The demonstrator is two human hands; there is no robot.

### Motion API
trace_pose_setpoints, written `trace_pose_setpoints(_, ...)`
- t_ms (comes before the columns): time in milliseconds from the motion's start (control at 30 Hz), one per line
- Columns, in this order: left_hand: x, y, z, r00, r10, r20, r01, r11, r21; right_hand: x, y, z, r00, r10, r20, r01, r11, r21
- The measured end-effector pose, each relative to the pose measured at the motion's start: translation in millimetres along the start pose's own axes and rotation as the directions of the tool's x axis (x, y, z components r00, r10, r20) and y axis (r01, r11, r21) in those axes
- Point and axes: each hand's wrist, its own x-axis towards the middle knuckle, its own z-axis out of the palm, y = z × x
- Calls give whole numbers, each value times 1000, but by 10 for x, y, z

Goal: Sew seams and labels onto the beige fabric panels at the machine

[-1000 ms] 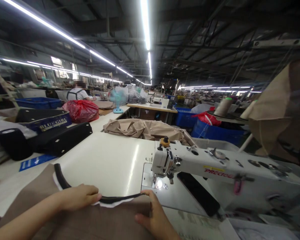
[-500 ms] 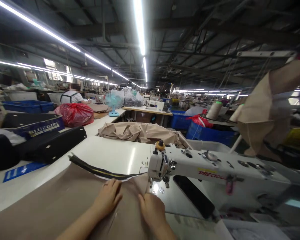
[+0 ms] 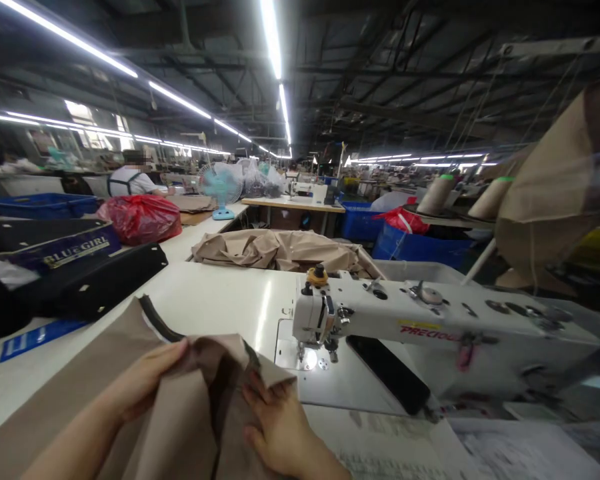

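As the left hand [image 3: 143, 381] and right hand [image 3: 275, 427] pinch a soft tan fabric panel [image 3: 180, 427], it folds upward. Curved black piping [image 3: 155, 319] lies beyond them.

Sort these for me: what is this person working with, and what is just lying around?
Part of the job: left hand, right hand, taupe fabric, black edge binding, sewing machine.

Lying about: black phone, red plastic bag, blue crate, desk fan, thread cones.

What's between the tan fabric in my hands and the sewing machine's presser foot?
Nothing visible blocks it: only the machine's white bed lies between the tan fabric and the presser foot.
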Motion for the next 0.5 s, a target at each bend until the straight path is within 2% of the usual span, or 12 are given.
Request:
trace_pose_setpoints(67,-88,218,-242,995,-25,93,32,997,-74,-17,54,70,1000,-24,4,24,998,-60)
trace_pose_setpoints(133,-116,346,-355,987,22,162,-19,1000,-17,3,104,145,997,-69,-38,66,995,-79)
trace_pose_setpoints(200,-76,333,-302,982,72,176,-95,988,124,48,150,222,990,-80,-118,74,996,-59)
trace_pose_setpoints(267,27,164,-102,977,150,151,-195,918,346,98,186,271,977,-42,-207,44,999,3)
trace_pose_setpoints(300,96,32,34,968,204,149,-251,837,485,117,197,274,971,-20,-240,30,999,38)
trace_pose_setpoints(333,170,-117,182,951,272,149,-303,713,632,127,201,259,966,-9,-258,27,997,66)
trace_pose_setpoints(367,246,-271,329,932,323,166,-326,543,774,127,200,225,965,-21,-261,43,996,79)
trace_pose_setpoints(433,386,-533,588,909,371,189,-279,204,938,96,181,116,967,-29,-252,59,992,114)
trace_pose_setpoints(467,447,-618,688,911,369,183,-233,95,968,67,167,52,965,22,-260,20,988,155)
trace_pose_setpoints(500,504,-663,763,919,356,169,-194,34,980,31,152,-10,959,102,-266,-45,977,209)
